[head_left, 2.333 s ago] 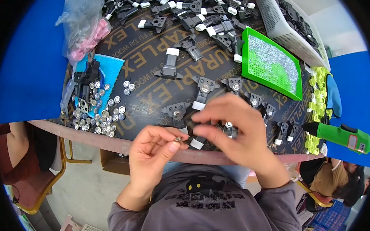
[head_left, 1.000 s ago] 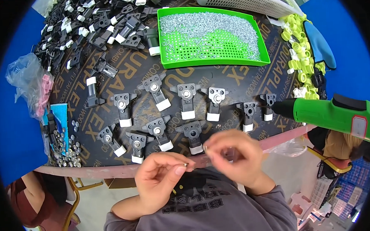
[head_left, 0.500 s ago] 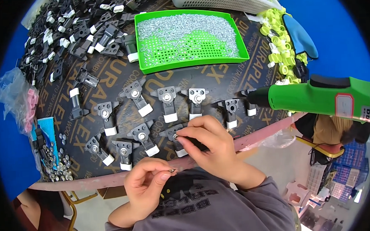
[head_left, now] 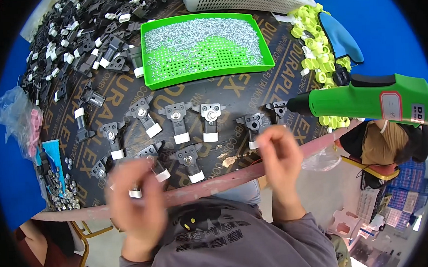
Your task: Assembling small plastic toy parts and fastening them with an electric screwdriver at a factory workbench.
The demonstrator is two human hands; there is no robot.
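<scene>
My left hand (head_left: 137, 203) is smeared by motion at the table's front edge, over the lower-left black parts; its fingers do not show clearly. My right hand (head_left: 283, 161) is beside a black bracket (head_left: 254, 124) with a white end cap and an unfilled round hole. Its thumb and fingertips come together; anything between them is too small to make out. Several similar black brackets lie in loose rows, such as one with a round silver metal piece (head_left: 187, 161) in its middle. A green electric screwdriver (head_left: 365, 100) lies at the right, its black tip by another bracket (head_left: 280, 109).
A green perforated tray (head_left: 209, 79) of small screws stands at the back. Piled black parts (head_left: 95, 38) fill the back left. Yellow-green rings (head_left: 323, 64) and a blue pad (head_left: 339, 37) lie right; small round metal pieces (head_left: 68, 192) lie left. A white basket (head_left: 246, 1) stands behind.
My right hand has left the front middle bracket and moved right; that bracket shows a metal piece. My left hand has moved left. The view has shifted slightly.
</scene>
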